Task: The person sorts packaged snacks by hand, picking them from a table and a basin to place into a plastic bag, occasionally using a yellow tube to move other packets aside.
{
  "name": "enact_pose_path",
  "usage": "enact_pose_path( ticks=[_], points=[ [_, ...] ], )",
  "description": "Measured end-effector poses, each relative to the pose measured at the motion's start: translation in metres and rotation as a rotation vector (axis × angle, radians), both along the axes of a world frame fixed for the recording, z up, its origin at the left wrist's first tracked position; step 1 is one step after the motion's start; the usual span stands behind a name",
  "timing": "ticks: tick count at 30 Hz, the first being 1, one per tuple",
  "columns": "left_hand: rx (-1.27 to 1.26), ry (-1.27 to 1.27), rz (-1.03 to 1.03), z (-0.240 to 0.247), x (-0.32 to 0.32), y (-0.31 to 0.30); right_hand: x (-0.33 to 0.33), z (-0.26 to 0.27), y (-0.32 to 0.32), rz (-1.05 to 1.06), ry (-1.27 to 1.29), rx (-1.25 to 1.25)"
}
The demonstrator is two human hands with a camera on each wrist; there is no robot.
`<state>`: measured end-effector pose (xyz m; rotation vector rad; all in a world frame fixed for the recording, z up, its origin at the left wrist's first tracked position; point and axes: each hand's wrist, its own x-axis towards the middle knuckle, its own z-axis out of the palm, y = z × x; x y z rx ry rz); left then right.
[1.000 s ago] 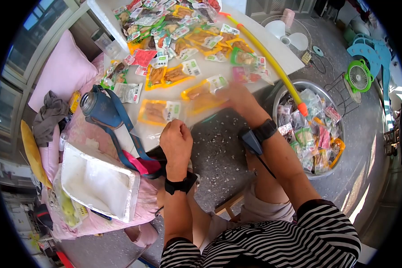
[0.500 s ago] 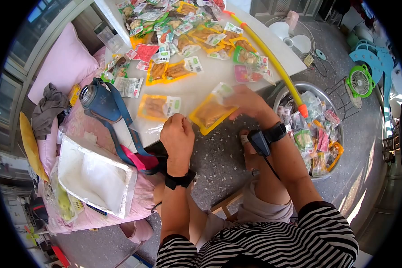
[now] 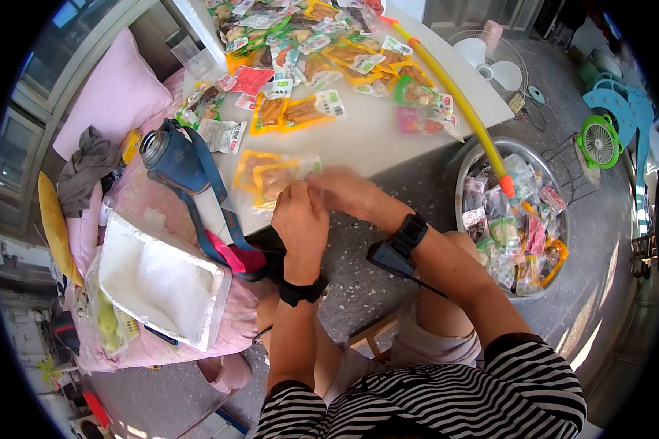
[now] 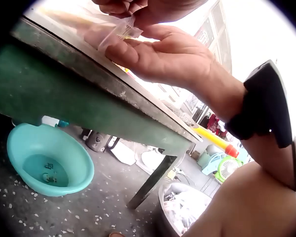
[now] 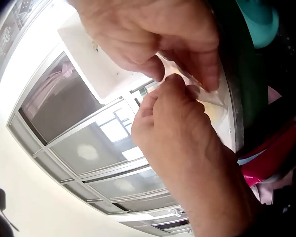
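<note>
Two yellow-edged food packets overlap at the table's near edge; the upper packet [image 3: 277,180] lies across the lower packet [image 3: 250,167]. My left hand [image 3: 300,227], fingers curled, pinches the edge of a clear plastic bag [image 4: 130,24] beside them. Close against it, my right hand [image 3: 348,194] holds the upper packet by its clear end, slightly blurred. In the right wrist view both hands meet at the clear plastic, and their fingers hide much of it.
Many food packets [image 3: 300,62] are heaped at the back of the white table [image 3: 366,139]. A yellow tube [image 3: 458,91] lies along its right side. At the right stands a metal basin [image 3: 463,197] of packets; left are a blue flask [image 3: 174,157] and a foam box [image 3: 154,282].
My right hand has brought a yellow-edged packet from the table's right part leftward, onto the other packet beside my left hand. The left hand stays nearly in place.
</note>
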<state>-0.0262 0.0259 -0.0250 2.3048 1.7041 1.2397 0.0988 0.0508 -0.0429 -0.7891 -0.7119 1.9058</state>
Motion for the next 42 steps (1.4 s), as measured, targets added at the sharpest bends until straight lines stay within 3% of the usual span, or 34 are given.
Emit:
enact_pose_path(
  ticks=[6,12,21,23,25,27,30,36,39,42],
  points=[
    [-0.038,-0.025,-0.005,0.002,-0.002,-0.003,0.022,0.022,0.002,-0.063,-0.829,0.282],
    [-0.004,0.028,0.041,0.008,-0.002,-0.008,-0.012,0.014,0.004,-0.12,-0.383,0.18],
    [-0.036,-0.067,0.042,0.008,-0.014,-0.004,-0.033,0.006,0.006,-0.32,-0.245,0.117],
    [-0.04,-0.068,0.043,0.006,-0.014,-0.003,-0.039,-0.015,0.01,-0.271,-0.497,0.283],
    [-0.054,-0.079,0.042,0.007,-0.015,-0.004,-0.04,-0.01,0.01,-0.175,-0.564,0.287],
    [-0.078,-0.094,0.039,0.011,-0.019,-0.005,-0.037,0.003,0.009,-0.037,-0.441,0.131],
    [-0.082,-0.086,0.034,0.013,-0.022,-0.004,-0.031,0.019,0.011,0.126,-0.712,0.263],
    [-0.109,-0.177,0.022,0.008,-0.023,-0.006,-0.042,-0.001,0.009,0.049,-0.48,0.154],
    [-0.157,-0.297,0.011,0.005,-0.028,-0.004,-0.041,0.002,0.008,0.067,-0.55,0.274],
    [-0.105,-0.258,0.016,0.004,-0.03,-0.002,-0.041,0.007,0.011,0.101,-0.751,0.317]
  ],
)
